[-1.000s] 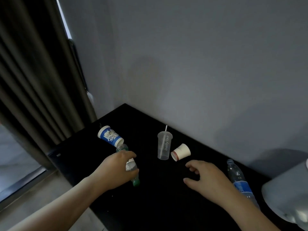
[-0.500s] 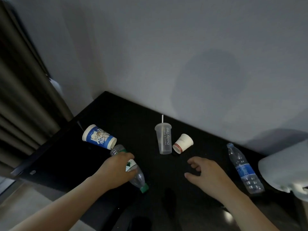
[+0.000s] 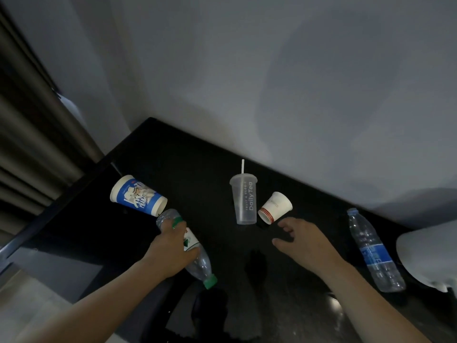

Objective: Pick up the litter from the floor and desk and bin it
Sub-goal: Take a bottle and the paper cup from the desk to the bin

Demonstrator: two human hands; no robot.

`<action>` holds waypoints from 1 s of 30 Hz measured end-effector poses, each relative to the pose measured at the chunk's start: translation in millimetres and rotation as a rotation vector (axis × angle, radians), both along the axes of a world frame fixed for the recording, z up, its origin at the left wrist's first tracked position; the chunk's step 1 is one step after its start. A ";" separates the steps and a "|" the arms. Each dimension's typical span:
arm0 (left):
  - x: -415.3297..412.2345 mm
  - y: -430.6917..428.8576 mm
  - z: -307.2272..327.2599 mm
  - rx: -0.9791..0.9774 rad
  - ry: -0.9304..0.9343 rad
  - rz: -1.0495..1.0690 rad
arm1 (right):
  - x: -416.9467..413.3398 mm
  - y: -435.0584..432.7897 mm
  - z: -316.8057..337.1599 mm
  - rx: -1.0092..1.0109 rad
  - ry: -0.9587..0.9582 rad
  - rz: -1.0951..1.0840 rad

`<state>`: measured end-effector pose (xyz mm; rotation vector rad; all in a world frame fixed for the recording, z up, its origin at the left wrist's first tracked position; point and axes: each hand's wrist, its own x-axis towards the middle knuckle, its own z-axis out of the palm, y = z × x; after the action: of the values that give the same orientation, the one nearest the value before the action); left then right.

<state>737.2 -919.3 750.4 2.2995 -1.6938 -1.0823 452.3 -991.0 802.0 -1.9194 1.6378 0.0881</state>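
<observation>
My left hand (image 3: pixel 170 248) grips a clear plastic bottle with a green cap (image 3: pixel 200 262) lying on the black desk (image 3: pixel 188 167). Its base touches a blue and white paper cup (image 3: pixel 138 195) lying on its side. My right hand (image 3: pixel 305 240) hovers open just below a small white paper cup with red stripes (image 3: pixel 275 207) that lies tipped over. Beside it stands a clear plastic cup with a straw (image 3: pixel 244 200). A clear bottle with a blue label (image 3: pixel 374 251) lies at the right.
A grey wall (image 3: pixel 272 82) runs behind the desk. Brown curtains (image 3: pixel 27 125) hang at the left. A white object (image 3: pixel 430 258) sits at the desk's right edge. Pale floor (image 3: pixel 29 303) shows at the lower left.
The view has shifted. My left hand keeps its hold on the green-capped bottle. My right hand has moved closer to the small striped cup.
</observation>
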 end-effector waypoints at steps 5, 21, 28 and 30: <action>-6.0 -11.4 -27.3 0.031 0.044 0.095 | 3.1 -31.4 -25.7 -0.042 0.028 -0.036; -17.0 -18.9 -66.8 -0.070 -0.024 0.088 | 8.8 -82.1 -92.8 -0.024 0.132 -0.018; -12.7 -14.1 -76.3 -0.022 -0.035 -0.083 | -0.5 -69.1 -90.6 -0.062 0.021 -0.026; -10.5 -11.7 -78.7 -0.070 -0.011 -0.058 | -3.0 -67.8 -87.9 -0.056 0.004 -0.021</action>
<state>726.7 -931.0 671.6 2.2317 -1.7837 -1.0051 449.3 -1058.8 714.1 -1.9441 1.6791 0.0386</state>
